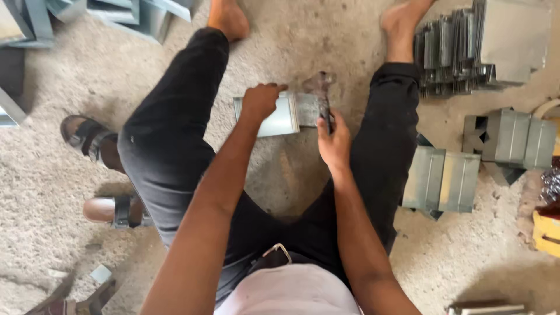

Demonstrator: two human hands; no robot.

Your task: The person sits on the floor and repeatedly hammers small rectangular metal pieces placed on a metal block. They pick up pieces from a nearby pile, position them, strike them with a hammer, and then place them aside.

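I sit on a rough concrete floor with my legs spread. Between them lies a folded grey sheet-metal piece (280, 116). My left hand (260, 100) grips its top edge and holds it down. My right hand (333, 142) is closed around the dark handle of a hammer (320, 90), whose worn metal head rests over the right end of the piece.
Folded metal pieces lie by my right leg (441, 178) and further right (513, 139). A stack of flat metal blanks (461, 49) stands at the top right. Metal frames (116, 14) are at the top left. Sandals (87, 135) lie at the left, a yellow object (546, 233) at the right edge.
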